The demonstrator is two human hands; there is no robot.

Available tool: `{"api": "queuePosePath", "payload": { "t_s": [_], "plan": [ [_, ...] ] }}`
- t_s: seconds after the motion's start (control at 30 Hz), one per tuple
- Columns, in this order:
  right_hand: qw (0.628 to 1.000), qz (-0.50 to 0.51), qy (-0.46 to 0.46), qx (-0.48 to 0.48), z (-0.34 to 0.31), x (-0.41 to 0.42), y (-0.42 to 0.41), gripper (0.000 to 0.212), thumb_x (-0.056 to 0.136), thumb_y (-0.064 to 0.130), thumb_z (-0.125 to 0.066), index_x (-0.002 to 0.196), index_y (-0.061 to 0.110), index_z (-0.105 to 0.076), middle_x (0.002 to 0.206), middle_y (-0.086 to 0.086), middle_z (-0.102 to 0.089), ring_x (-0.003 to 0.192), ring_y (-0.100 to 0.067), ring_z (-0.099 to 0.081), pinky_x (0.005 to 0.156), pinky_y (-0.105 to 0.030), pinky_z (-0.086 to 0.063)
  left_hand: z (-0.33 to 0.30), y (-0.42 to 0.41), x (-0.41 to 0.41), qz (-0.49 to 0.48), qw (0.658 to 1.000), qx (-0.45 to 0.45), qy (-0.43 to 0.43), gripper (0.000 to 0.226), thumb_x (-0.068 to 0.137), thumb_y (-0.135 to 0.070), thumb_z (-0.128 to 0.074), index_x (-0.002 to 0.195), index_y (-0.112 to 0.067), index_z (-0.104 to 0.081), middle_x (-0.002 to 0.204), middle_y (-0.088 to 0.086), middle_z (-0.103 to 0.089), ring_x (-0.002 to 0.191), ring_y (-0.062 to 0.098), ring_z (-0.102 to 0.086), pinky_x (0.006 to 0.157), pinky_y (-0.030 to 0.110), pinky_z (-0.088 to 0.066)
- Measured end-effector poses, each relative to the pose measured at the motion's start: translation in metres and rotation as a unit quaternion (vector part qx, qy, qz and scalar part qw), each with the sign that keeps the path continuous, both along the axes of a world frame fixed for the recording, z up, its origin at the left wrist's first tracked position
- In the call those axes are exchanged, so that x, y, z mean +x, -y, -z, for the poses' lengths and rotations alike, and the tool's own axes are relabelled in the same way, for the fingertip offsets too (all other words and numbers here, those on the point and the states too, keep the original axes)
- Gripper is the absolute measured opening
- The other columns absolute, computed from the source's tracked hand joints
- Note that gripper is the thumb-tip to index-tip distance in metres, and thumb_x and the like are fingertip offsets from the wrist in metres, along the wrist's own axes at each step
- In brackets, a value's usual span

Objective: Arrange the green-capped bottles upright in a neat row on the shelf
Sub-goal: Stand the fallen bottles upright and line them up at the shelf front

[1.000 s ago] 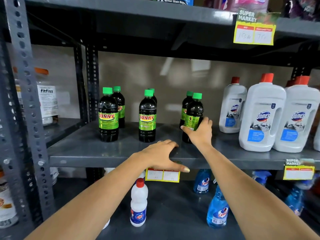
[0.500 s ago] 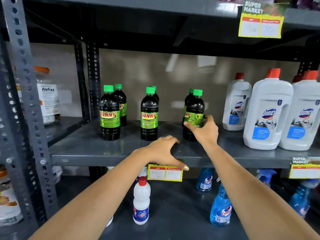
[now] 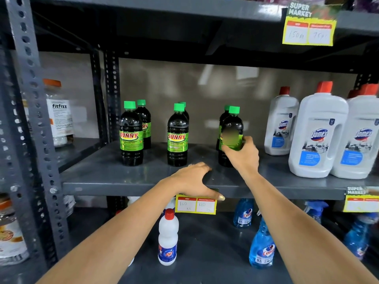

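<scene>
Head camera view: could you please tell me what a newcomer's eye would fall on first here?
Probably the dark green-capped bottles standing upright in pairs on the grey middle shelf, with the right hand gripping the front bottle of the rightmost pair. The left hand rests on the shelf's front edge, above a yellow price tag. Big white red-capped jugs fill the shelf's right end.

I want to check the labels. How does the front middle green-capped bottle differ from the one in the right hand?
The middle bottle shows its SUNNY label to the front; the held bottle is turned, its name not readable. The middle bottle stands free; the right hand grips the held bottle low on its label. The left hand rests on the shelf edge. Both are upright, dark, green-capped.
</scene>
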State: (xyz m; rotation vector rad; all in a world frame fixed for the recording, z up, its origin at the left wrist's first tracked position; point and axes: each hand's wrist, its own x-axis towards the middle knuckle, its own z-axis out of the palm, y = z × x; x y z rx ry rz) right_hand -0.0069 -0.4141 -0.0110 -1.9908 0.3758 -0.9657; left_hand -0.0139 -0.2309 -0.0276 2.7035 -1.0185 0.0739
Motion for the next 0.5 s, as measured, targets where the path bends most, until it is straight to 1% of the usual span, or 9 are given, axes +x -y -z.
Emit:
{"api": "queuePosePath", "payload": {
  "t_s": [0.07, 0.1, 0.17, 0.23, 0.3, 0.4, 0.5],
  "plan": [
    [1.000, 0.009, 0.005, -0.018, 0.0007, -0.0002, -0.0011, 0.072, 0.060, 0.051, -0.083, 0.114, 0.016, -0.050, 0.114, -0.004, -0.061, 0.102, -0.026, -0.062, 0.082, -0.038, -0.050, 0.0006, 0.0003, 0.0015, 0.001, 1.000, 0.000, -0.001, 0.116, 0.063, -0.083, -0.062, 0.153, -0.018, -0.027, 0.155, -0.007, -0.031, 0.139, 0.019, -0.033, 0.109, 0.040, -0.037],
    [1.000, 0.010, 0.007, -0.020, 0.0011, -0.0002, -0.0006, 0.072, 0.059, 0.050, -0.084, 0.113, 0.016, -0.050, 0.114, -0.005, -0.063, 0.102, -0.027, -0.063, 0.082, -0.038, -0.051, 0.0011, 0.0005, 0.0022, 0.001, 1.000, 0.000, -0.002, 0.117, 0.062, -0.084, -0.062, 0.153, -0.018, -0.027, 0.155, -0.007, -0.031, 0.140, 0.019, -0.033, 0.109, 0.041, -0.036],
    [1.000, 0.004, 0.006, -0.010, 0.0005, -0.0001, -0.0001, 0.065, 0.062, 0.042, -0.082, 0.112, 0.015, -0.051, 0.107, -0.004, -0.065, 0.099, -0.028, -0.064, 0.076, -0.033, -0.048, 0.0014, 0.0003, 0.0040, 0.000, 1.000, 0.001, -0.001, 0.119, 0.061, -0.086, -0.060, 0.153, -0.019, -0.027, 0.156, -0.007, -0.030, 0.140, 0.019, -0.032, 0.110, 0.042, -0.036],
    [1.000, -0.012, -0.003, -0.001, -0.0004, -0.0003, 0.0000, 0.060, 0.066, 0.037, -0.078, 0.115, 0.015, -0.050, 0.100, 0.000, -0.061, 0.095, -0.026, -0.063, 0.074, -0.031, -0.044, 0.0011, 0.0001, 0.0043, 0.000, 1.000, 0.002, -0.002, 0.120, 0.060, -0.087, -0.060, 0.153, -0.019, -0.027, 0.156, -0.007, -0.030, 0.140, 0.019, -0.032, 0.109, 0.042, -0.036],
    [1.000, -0.025, -0.009, 0.001, -0.0010, -0.0001, 0.0000, 0.062, 0.069, 0.037, -0.076, 0.119, 0.015, -0.047, 0.099, 0.001, -0.058, 0.094, -0.025, -0.061, 0.074, -0.031, -0.044, 0.0008, 0.0000, 0.0029, 0.003, 1.000, 0.000, -0.002, 0.119, 0.061, -0.086, -0.060, 0.153, -0.018, -0.027, 0.156, -0.007, -0.030, 0.140, 0.019, -0.033, 0.109, 0.041, -0.037],
    [0.999, -0.038, -0.008, -0.002, -0.0005, 0.0000, 0.0010, 0.068, 0.071, 0.039, -0.078, 0.125, 0.014, -0.045, 0.101, 0.002, -0.055, 0.090, -0.019, -0.054, 0.078, -0.030, -0.044, 0.0001, 0.0007, 0.0019, 0.009, 1.000, 0.001, 0.003, 0.117, 0.063, -0.084, -0.061, 0.153, -0.017, -0.027, 0.156, -0.006, -0.030, 0.139, 0.020, -0.033, 0.109, 0.040, -0.036],
    [0.999, -0.051, -0.009, 0.004, -0.0014, -0.0011, 0.0028, 0.064, 0.073, 0.033, -0.078, 0.124, 0.013, -0.046, 0.100, 0.002, -0.055, 0.089, -0.017, -0.053, 0.080, -0.030, -0.044, -0.0010, -0.0006, 0.0013, 0.008, 1.000, 0.002, 0.007, 0.117, 0.063, -0.084, -0.061, 0.153, -0.017, -0.026, 0.157, -0.006, -0.029, 0.140, 0.020, -0.032, 0.110, 0.040, -0.035]
  ]
}}
